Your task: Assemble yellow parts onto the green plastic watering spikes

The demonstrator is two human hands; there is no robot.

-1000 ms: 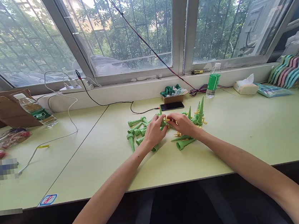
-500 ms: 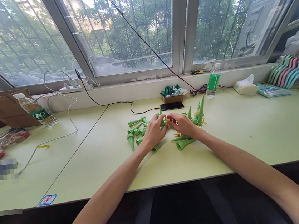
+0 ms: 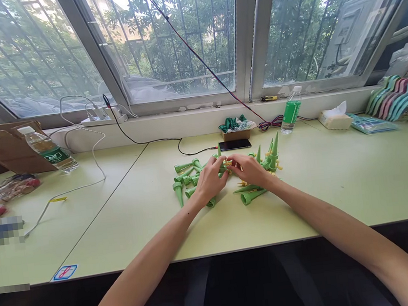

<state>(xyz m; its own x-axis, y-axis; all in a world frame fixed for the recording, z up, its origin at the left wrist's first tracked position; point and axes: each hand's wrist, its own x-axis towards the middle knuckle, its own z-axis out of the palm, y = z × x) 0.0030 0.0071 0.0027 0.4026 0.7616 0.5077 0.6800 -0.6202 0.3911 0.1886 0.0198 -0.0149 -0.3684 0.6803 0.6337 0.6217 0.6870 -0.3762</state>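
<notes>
From the head view, our two hands meet mid-frame. Our right hand [image 3: 249, 169] has thumb and forefinger pinched on a small yellow plastic piece [image 3: 228, 163]; our left hand [image 3: 210, 179] has its fingers curled in close beside it, but they hide too much, so we can't tell what they're clamped on, if anything.

That piece is tiny, so our guess is a slip is the main risk: one off-centre squeeze and it could shoot into the green plastic spikes [image 3: 178, 193] left of centre, or among the loose yellow bits [image 3: 243, 183] right of centre, where we'd struggle to pick it out. The green cone [image 3: 249, 197] lying below our right hand looks round enough to roll if our wrist nudges it. The upright spikes [image 3: 275, 151] right of centre could topple too. And the smartphone [image 3: 235, 144] sits just above our fingers, cable [image 3: 165, 139] attached, so a careless forward reach might shove it.
</notes>
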